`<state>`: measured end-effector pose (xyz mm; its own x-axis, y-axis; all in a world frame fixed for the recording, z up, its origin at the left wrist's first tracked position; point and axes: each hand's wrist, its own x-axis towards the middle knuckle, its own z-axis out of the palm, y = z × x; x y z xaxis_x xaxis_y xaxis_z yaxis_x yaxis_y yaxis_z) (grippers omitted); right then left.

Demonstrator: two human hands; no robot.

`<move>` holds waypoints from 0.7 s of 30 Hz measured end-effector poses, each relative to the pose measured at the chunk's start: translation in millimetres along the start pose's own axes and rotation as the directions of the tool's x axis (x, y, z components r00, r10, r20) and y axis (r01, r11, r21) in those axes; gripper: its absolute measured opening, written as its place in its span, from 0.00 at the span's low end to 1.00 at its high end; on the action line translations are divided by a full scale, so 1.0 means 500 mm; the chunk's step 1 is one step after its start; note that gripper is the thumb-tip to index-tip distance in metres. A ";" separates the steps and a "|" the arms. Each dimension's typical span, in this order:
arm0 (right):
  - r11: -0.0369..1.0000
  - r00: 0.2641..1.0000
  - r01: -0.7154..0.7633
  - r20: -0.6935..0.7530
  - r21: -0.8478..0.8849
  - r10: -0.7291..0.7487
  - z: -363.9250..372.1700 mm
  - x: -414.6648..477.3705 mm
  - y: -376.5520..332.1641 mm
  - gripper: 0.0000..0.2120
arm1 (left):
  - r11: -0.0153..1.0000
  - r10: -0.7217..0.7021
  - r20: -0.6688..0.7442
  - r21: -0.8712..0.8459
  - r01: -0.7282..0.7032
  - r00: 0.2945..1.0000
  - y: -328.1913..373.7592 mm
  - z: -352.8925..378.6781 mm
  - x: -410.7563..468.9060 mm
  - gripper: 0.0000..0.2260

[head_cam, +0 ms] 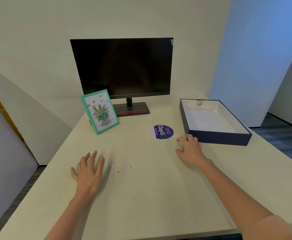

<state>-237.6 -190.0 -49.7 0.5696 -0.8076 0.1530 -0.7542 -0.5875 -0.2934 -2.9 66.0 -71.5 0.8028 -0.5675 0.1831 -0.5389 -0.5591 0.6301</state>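
Observation:
My left hand [89, 172] lies flat over the white desk [141, 196], fingers straight and spread, holding nothing. My right hand [190, 148] hovers with relaxed fingers just in front of the near left corner of a dark blue open box [217, 136], whose white inside holds nothing but a small round piece on its far wall. A teal picture frame [100, 111] with a flower drawing stands tilted at the left of the monitor's base.
A dark monitor [122, 66] stands at the back of the desk on a flat base [133, 110]. A round purple sticker [163, 132] lies between frame and box. Two small orange specks [124, 169] lie between my hands. White partitions close the back and sides.

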 end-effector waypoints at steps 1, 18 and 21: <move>0.991 0.997 0.078 -0.022 -0.106 -0.080 0.008 -0.006 -0.013 0.19 | 1.000 -0.003 -0.001 -0.006 0.003 1.000 0.000 -0.001 0.001 0.22; 0.950 0.913 0.183 0.316 0.253 -0.260 0.058 0.077 -0.209 0.30 | 0.997 -0.011 0.001 -0.082 0.011 1.000 0.001 -0.003 -0.005 0.22; 0.982 0.915 0.133 0.363 0.134 -0.174 0.091 0.160 -0.205 0.32 | 0.995 -0.011 -0.001 -0.101 0.011 1.000 0.001 -0.001 -0.003 0.21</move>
<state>-99.8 -191.9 -50.1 0.7712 -0.6181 -0.1520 -0.6208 -0.6775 -0.3945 -4.3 66.9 -70.9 0.8091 -0.5606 0.1765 -0.5013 -0.5015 0.7051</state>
